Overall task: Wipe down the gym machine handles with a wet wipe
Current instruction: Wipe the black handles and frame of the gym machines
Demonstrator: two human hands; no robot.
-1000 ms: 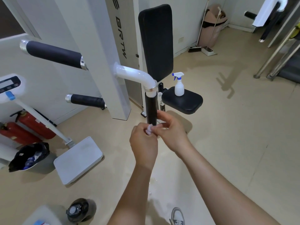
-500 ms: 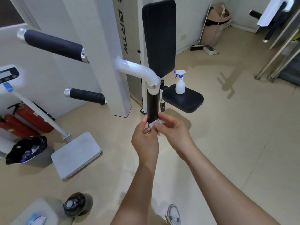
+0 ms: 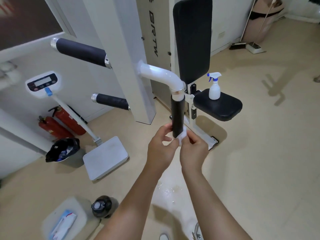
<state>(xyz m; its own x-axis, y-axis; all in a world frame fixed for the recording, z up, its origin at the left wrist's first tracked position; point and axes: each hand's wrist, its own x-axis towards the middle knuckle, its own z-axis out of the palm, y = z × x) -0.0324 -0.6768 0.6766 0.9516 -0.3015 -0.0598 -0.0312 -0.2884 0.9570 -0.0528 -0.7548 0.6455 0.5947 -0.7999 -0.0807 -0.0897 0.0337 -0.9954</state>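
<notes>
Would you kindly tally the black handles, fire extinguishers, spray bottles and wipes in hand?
Handles: 3
Fire extinguishers: 2
Spray bottles: 1
Wipes in hand: 1
Total: 7

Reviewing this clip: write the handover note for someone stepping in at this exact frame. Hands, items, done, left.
The left hand pinches the wet wipe at the bottom end of the vertical handle.
The right hand pinches the same wipe from the other side.
The spray bottle stands on the seat pad; the wipe pack lies lower left.
Done: wipe brought to the vertical handle; how much is wiped cannot be told.
Left: probably that handle's length, then the upper side handle and lower side handle.
</notes>
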